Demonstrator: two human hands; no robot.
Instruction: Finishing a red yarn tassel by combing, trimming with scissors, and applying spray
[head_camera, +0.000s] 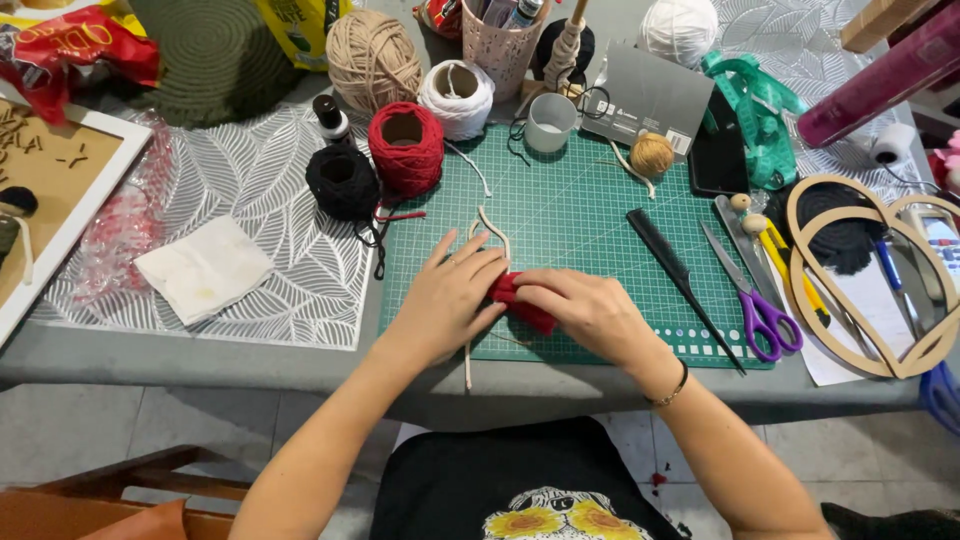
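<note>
Both hands meet over the green gridded cutting mat (580, 215): the left hand (445, 300) and right hand (590, 310) pinch a small bundle of red cord (515, 298) between them, lying across a beige cord strand (490, 228). Purple-handled scissors (755, 305) rest well right.

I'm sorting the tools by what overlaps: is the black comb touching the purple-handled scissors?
Apart. The head view shows a plain strip of green cutting mat between the black comb and the purple-handled scissors along their whole length.
</note>
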